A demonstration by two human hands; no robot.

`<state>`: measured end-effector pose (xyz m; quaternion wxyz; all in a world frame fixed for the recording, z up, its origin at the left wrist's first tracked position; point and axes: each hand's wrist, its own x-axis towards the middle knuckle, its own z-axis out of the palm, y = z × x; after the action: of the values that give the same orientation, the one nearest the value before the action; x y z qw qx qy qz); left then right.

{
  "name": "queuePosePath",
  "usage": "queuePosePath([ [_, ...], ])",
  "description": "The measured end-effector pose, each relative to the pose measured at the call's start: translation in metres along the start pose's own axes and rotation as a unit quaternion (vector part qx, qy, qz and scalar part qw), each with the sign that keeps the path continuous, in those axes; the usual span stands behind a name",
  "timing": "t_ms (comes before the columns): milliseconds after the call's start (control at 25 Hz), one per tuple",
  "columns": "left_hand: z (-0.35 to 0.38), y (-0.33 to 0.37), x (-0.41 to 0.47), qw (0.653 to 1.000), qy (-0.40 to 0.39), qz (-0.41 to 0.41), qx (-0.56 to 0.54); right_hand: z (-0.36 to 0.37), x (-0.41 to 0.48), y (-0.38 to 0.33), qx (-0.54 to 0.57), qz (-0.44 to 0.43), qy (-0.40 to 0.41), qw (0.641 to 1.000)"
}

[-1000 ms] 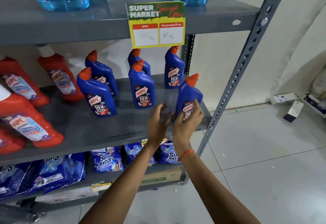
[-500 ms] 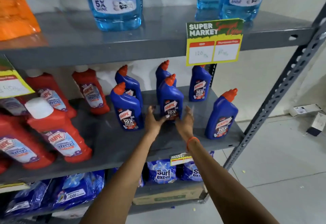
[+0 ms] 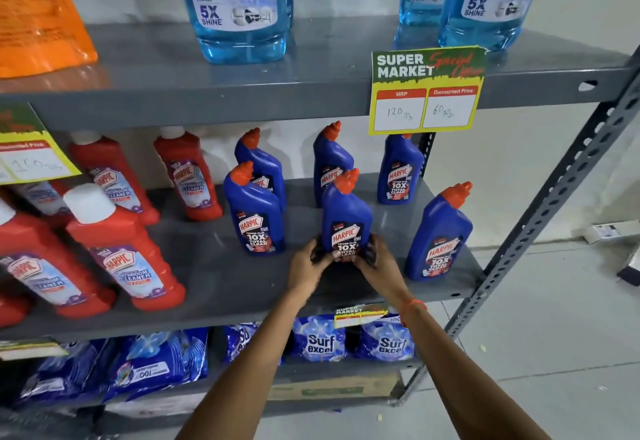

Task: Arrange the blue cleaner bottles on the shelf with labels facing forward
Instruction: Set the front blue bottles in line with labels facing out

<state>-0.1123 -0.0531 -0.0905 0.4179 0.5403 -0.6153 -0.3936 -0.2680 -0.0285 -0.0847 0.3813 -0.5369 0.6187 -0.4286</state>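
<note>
Several blue cleaner bottles with orange caps stand on the grey middle shelf (image 3: 221,277). My left hand (image 3: 309,266) and my right hand (image 3: 375,266) both clasp the base of the front middle blue bottle (image 3: 346,211), whose label faces me. Another blue bottle (image 3: 254,211) stands to its left and one (image 3: 440,231) at the shelf's right end, labels forward. Three more stand behind: a back left bottle (image 3: 261,162), a back middle bottle (image 3: 330,155) and a back right bottle (image 3: 400,169).
Red bathroom cleaner bottles (image 3: 124,249) fill the shelf's left half. A price sign (image 3: 426,89) hangs from the upper shelf, which carries light blue glass cleaner bottles (image 3: 239,6). Blue detergent packs (image 3: 320,341) lie on the shelf below. A grey upright post (image 3: 540,218) stands at the right.
My hands left the right-end bottle, moved left and closed around the base of the front middle bottle. The view shifted left and nearer to the shelf.
</note>
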Motion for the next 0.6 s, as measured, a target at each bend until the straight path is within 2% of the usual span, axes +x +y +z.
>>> queuePosePath([
  [480,-0.004,0.004,-0.053,1.0,-0.015,0.006,-0.024,-0.011,-0.043,0.009,-0.047,-0.053,-0.032,0.997],
  [600,-0.007,0.01,-0.057,0.999,-0.029,-0.023,-0.028,-0.009,-0.047,0.007,-0.038,-0.06,-0.03,0.997],
])
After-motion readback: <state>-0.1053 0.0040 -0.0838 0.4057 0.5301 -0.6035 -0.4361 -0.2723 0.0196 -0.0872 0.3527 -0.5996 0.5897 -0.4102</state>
